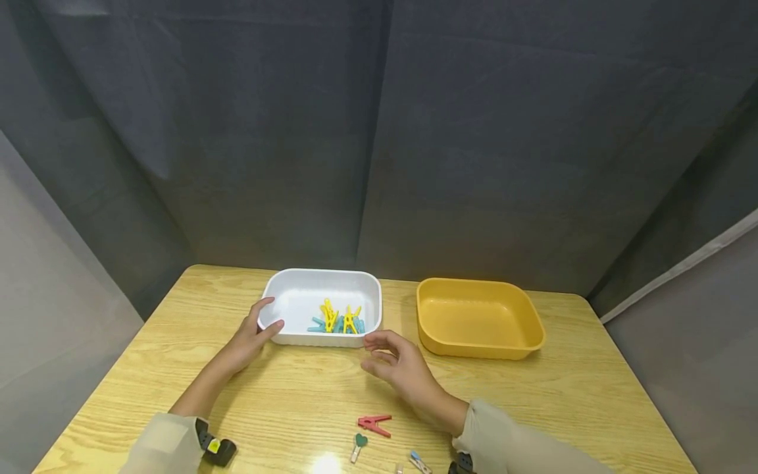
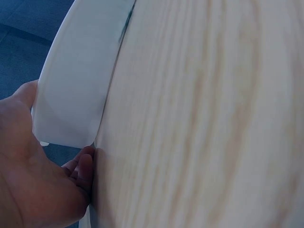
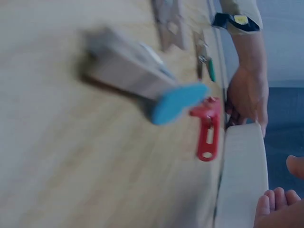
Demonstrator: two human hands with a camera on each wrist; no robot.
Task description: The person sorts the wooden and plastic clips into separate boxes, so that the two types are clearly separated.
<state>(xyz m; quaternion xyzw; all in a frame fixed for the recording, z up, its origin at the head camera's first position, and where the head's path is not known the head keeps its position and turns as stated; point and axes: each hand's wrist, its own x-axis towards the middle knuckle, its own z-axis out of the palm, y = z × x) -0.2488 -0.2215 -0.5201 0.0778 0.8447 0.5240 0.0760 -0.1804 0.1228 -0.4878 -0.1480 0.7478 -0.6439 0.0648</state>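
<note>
A white plastic basket (image 1: 299, 299) stands at the back of the table, with several yellow clothespins (image 1: 349, 321) and blue clothespins (image 1: 339, 325) heaped in its front right part. My left hand (image 1: 249, 339) grips its left end, the thumb over the front rim. In the left wrist view that hand (image 2: 42, 175) has its other fingers low along the basket's wall (image 2: 76, 80). Close to the front right corner is my right hand (image 1: 408, 372), fingers loosely bent and nothing held; whether it touches the basket I cannot tell.
A yellow basket (image 1: 474, 319) sits to the right, nothing visible inside. Near the front lie a red clothespin (image 1: 374, 424), a small wooden clip with a green heart (image 1: 358, 446) and a blue-topped wooden clip (image 1: 419, 462). A dark curtain (image 1: 367, 164) hangs behind the table.
</note>
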